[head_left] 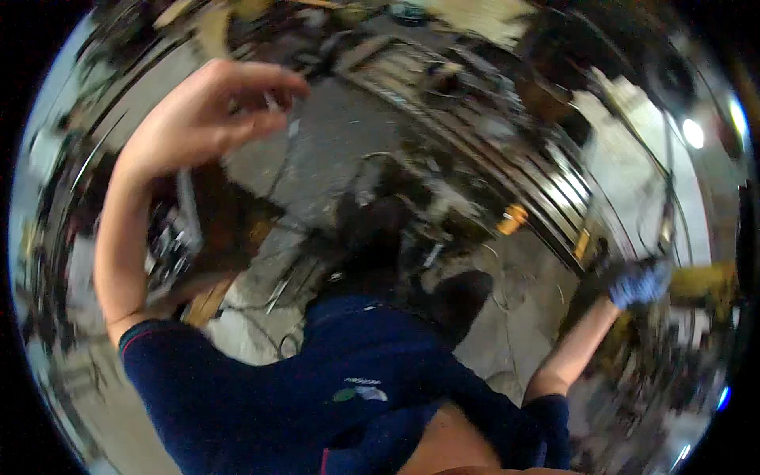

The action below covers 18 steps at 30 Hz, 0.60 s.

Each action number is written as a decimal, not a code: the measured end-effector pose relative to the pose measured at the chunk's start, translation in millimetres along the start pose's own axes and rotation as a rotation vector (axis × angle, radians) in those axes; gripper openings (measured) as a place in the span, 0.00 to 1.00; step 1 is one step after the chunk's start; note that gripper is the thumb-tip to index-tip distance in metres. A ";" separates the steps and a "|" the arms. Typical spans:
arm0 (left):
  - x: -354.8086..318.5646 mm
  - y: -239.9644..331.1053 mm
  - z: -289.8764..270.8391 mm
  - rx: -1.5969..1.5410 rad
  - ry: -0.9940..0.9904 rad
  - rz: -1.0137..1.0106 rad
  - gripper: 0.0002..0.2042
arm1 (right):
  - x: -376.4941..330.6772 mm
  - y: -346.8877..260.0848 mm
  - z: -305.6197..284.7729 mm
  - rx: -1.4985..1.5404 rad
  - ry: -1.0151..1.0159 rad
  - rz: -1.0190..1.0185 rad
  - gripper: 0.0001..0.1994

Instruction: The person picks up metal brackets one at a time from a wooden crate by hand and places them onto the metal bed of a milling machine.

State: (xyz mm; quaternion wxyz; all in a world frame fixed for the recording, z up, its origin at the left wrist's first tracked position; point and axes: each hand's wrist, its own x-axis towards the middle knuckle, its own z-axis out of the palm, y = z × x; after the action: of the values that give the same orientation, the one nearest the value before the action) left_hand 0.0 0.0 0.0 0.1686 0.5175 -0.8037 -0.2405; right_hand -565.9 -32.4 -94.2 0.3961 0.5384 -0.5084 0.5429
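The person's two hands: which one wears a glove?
The right hand, at the picture's right: it wears a blue-grey glove, whereas the left hand is bare.

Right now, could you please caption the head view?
Bare left hand raised, blue-gloved right hand extended, slatted metal frame ahead.

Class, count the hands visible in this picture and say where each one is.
2: the bare left hand at the upper left, and the right hand, in a bluish glove, toward the right edge. Blur and clutter may hide others.
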 end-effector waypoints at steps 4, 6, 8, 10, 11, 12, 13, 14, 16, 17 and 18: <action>-85.1 -121.2 7.3 0.364 0.404 -0.327 0.15 | 34.6 -1.4 11.9 0.075 0.122 -0.227 0.15; -133.4 -138.3 -10.6 0.404 0.357 -0.523 0.15 | 0.5 -4.8 6.2 0.130 0.047 -0.052 0.17; -156.1 -164.6 10.1 0.194 0.417 -0.580 0.15 | 21.5 -1.8 10.0 0.365 0.053 -0.036 0.18; -169.2 -187.4 20.9 0.112 0.289 -0.638 0.16 | 24.4 -17.4 13.5 0.615 0.026 0.038 0.19; -167.4 -189.6 30.6 0.094 0.246 -0.682 0.17 | 28.8 -18.1 14.9 0.621 0.003 -0.025 0.20; -166.1 -190.5 34.7 0.169 0.146 -0.684 0.19 | 26.8 -21.9 12.6 0.607 -0.005 0.035 0.20; -166.3 -190.5 38.0 0.243 0.045 -0.686 0.20 | 24.6 -26.6 10.1 0.593 -0.015 0.095 0.20; -169.8 -189.1 41.9 0.181 0.011 -0.747 0.18 | 24.0 -29.2 9.4 0.579 -0.019 0.118 0.20; -168.6 -171.1 43.4 0.214 -0.025 -0.784 0.19 | 25.2 -31.4 5.5 0.542 -0.023 0.154 0.20; -173.9 -172.7 49.2 0.247 0.030 -0.780 0.20 | 25.8 -15.5 4.7 0.545 -0.018 0.144 0.20; -170.1 -161.1 51.2 0.277 -0.033 -0.803 0.20 | 27.5 12.2 3.8 0.544 -0.009 0.130 0.19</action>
State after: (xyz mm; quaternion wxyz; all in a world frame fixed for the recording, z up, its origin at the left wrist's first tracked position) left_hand 163.6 110.0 -136.5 -0.0225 0.8034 -0.5655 -0.1852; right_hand -580.0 -41.5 -69.0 0.1990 0.5935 -0.3794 0.6813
